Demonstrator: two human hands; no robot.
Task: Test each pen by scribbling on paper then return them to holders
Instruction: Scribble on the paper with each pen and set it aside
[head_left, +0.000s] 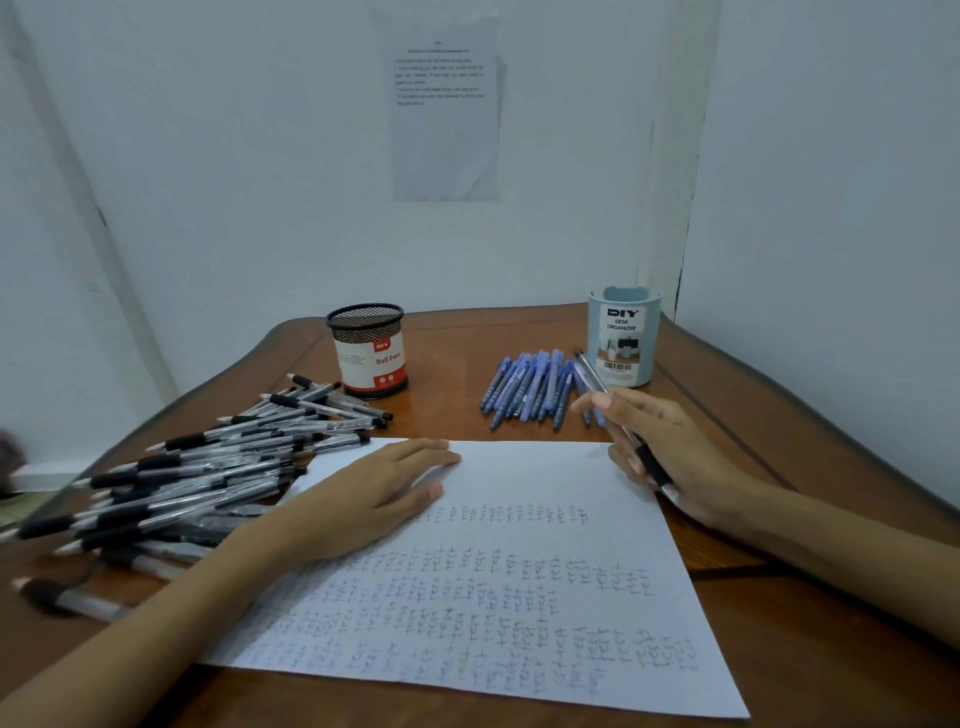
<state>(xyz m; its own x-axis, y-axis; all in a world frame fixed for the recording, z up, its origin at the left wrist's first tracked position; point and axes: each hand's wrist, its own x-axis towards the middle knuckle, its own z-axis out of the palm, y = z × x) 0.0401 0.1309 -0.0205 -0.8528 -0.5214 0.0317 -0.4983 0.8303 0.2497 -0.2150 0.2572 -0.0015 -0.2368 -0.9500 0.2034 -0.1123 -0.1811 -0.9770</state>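
Wooden table (457, 374) in a white-walled corner, printed notice (444, 109) taped up behind; paper (519, 551) flat in the middle, covered in rows of scribbled "test". Left hand (374, 493) open, fingers straight, resting flat on the paper's upper left part; right hand (670, 457) gripping a pen (650, 463) with a black grip, at the paper's right edge. Black pens (208, 467) piled at left near a mesh cup (369, 348), blue pens (535, 387) heaped just beside a pale blue organizer (623, 338) at back right.
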